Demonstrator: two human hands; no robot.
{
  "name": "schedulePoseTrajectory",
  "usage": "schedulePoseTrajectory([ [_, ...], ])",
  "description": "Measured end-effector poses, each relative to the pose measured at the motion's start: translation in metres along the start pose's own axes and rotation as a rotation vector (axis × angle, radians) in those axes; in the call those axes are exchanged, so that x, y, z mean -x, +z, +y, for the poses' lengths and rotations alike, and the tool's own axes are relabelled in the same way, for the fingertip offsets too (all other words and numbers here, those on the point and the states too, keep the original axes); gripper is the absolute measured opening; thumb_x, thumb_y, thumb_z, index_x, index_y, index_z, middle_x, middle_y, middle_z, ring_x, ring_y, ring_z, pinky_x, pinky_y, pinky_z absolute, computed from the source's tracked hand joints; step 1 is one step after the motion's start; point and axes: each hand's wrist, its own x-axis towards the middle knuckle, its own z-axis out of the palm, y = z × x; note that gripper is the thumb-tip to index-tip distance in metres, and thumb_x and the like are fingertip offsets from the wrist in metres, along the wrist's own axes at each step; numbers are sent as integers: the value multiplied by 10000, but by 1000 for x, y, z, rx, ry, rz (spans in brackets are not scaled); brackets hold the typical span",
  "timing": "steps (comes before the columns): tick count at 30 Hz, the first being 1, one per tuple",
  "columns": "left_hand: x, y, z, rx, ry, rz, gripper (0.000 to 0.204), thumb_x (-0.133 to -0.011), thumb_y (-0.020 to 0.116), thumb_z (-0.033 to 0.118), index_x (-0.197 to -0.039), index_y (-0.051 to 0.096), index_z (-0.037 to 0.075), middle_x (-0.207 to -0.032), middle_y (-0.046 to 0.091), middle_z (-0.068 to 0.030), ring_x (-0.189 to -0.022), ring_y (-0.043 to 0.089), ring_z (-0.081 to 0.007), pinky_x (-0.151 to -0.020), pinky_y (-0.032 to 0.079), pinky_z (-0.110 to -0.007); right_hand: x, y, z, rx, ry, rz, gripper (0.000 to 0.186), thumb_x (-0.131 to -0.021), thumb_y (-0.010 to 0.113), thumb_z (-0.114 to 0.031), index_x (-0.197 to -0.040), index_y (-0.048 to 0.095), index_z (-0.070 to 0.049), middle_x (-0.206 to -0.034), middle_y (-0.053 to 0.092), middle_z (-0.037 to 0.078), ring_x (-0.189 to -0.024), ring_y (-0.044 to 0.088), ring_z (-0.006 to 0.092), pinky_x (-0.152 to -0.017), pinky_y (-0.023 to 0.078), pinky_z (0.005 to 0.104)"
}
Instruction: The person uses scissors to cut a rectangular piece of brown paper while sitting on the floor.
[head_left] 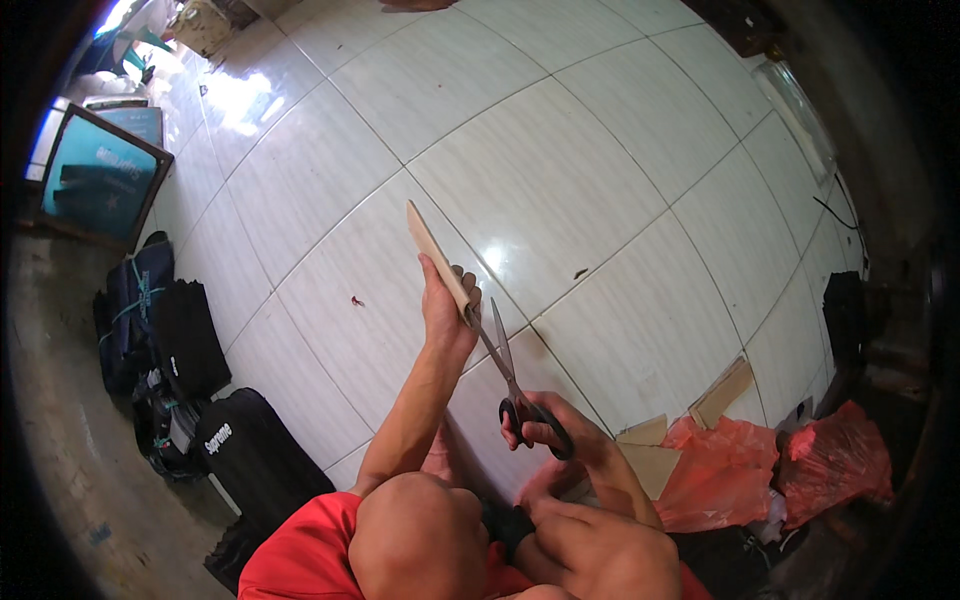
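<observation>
My left hand (450, 305) is closed round a narrow folded strip of brown cardboard (430, 243), which slants up and to the left in front of me. In my right hand (550, 420) is a pair of scissors (508, 372) with black handles, fingers through the loops. Its blades are spread and point up-left. One blade's tip reaches the near end of the cardboard strip at my left hand; whether it goes inside the fold or only touches it, I cannot tell. The other blade stands free to the right.
White tiles (560, 180) cover the floor. On the right, a red plastic bag (715, 480) lies beside cardboard pieces (722, 392), with another red bag (835, 465) further right. Black folded cloth bundles (258, 445) line the left side. A framed blue-green panel (100, 180) leans at the far left.
</observation>
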Motion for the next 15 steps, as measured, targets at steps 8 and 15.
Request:
schedulePoseTrajectory([
  [8, 3, -3, -21, -97, 68, 68, 423, -1039, 430, 552, -857, 431, 170, -606, 368, 42, -452, 345, -97, -400, 293, -255, -11, 5, -13, 93, 15, 100, 359, -921, 740, -384, -931, 573, -66, -796, 553, -16, -737, 529, 96, -672, 436, 256],
  [15, 12, 7, -38, -109, 86, 57, 423, -1041, 438, 536, -871, 421, 149, -589, 361, 35, -424, 363, -95, -359, 309, -266, -16, -1, 9, 216, -45, 255, 374, -907, 767, -368, -937, 575, -49, -807, 553, -18, -761, 536, 85, -682, 477, 262],
])
